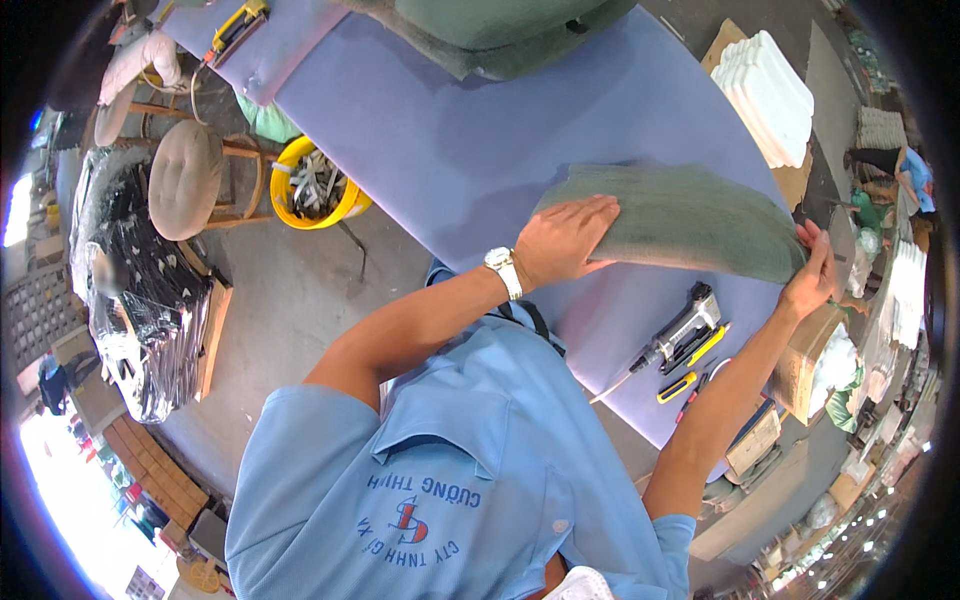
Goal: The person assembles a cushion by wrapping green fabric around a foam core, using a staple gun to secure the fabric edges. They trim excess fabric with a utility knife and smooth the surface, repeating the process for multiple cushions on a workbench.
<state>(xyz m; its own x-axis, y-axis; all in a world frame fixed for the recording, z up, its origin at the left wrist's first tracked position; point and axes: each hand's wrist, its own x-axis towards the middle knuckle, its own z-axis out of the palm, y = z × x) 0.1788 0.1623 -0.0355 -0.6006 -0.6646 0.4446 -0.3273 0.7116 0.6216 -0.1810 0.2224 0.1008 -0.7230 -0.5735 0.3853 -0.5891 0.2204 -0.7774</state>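
Observation:
A curved panel covered in grey-green fabric (690, 215) lies at the near side of a table covered in lavender-blue cloth (460, 150). My left hand (570, 240), with a white watch on its wrist, grips the panel's left end, fingers over the top and thumb at the near edge. At the opposite end, my right hand (815, 272) pinches the corner, its fingertips on the fabric. The panel's underside is hidden. Closer to me on the table are an air staple gun (688, 325) with a hose and a yellow-handled cutter knife (677, 387).
A larger green upholstered piece (500, 35) sits at the table's far end. Left of the table stand a yellow bucket of scraps (355, 203) and a beige-cushioned chair (186, 180). White foam sheets (765, 95) are stacked at the right, near a cardboard box (803, 365).

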